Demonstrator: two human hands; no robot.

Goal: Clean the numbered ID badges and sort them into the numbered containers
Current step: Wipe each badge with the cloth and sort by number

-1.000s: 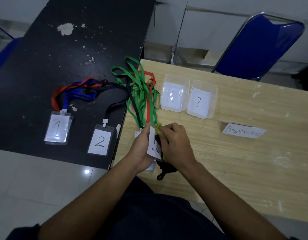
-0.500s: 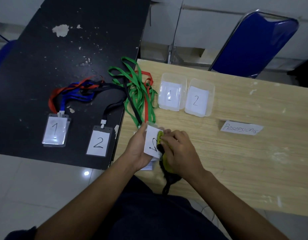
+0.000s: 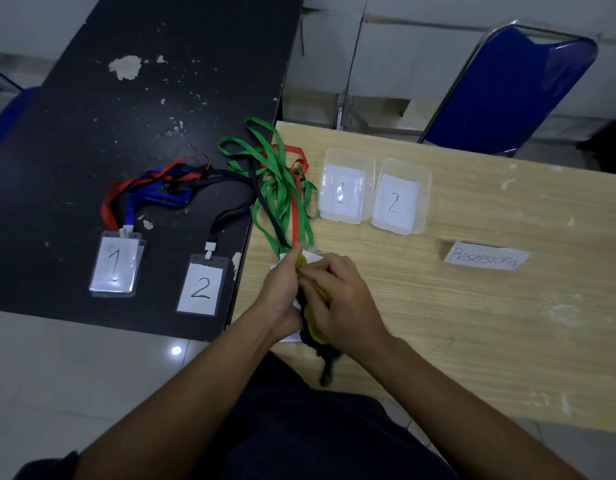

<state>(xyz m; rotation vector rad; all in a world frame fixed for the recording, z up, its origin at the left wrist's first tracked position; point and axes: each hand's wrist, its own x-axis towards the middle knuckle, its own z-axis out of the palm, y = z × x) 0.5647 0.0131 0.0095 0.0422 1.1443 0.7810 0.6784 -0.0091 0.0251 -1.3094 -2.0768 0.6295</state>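
Observation:
My left hand grips a white ID badge at the wooden table's near left corner; the badge is mostly hidden between my hands. My right hand holds a yellow and black cloth pressed against that badge. A tangle of green, red and black lanyards trails away from it. Two clear containers stand beyond, one labelled 1 and one labelled 2. On the black table lie a badge marked 1 and a badge marked 2.
The wooden table butts against the black table on its left. A paper name card lies right of the containers. A blue chair stands behind the wooden table. Pale floor tiles show at the lower left.
The badge's numbered face, visible half a second ago, is now turned edge-on and covered. My right hand has slid the cloth up along it.

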